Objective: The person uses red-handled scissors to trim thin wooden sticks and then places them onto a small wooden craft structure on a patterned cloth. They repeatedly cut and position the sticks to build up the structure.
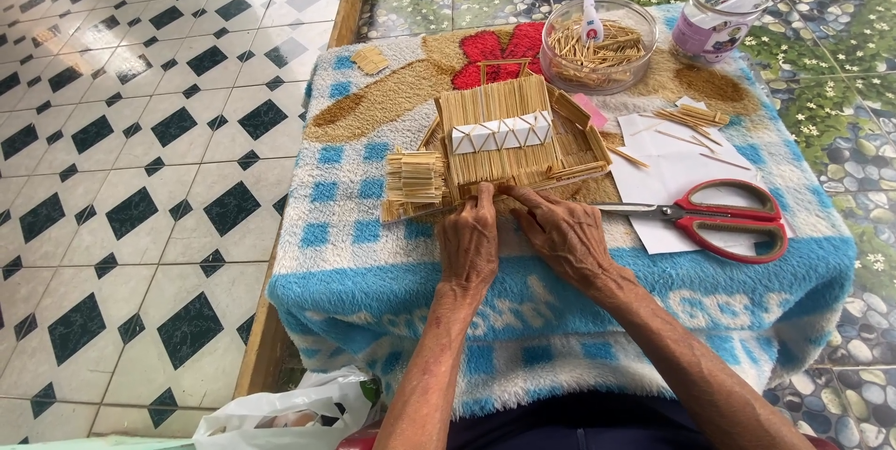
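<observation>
A small model house (509, 133) made of thin wooden sticks stands on a towel-covered table (373, 254), with white paper triangles across its roof. My left hand (469, 240) and my right hand (566, 233) rest side by side at the model's near edge. Their fingertips press on a stick along the base. Whether either hand pinches a loose stick is hidden by the fingers.
Red-handled scissors (719, 217) lie on a white paper sheet (672, 165) right of my hands, with loose sticks (695, 116) on it. A clear bowl of sticks (597, 49) and a lidded jar (717, 16) stand at the back. A plastic bag (289, 413) lies on the tiled floor.
</observation>
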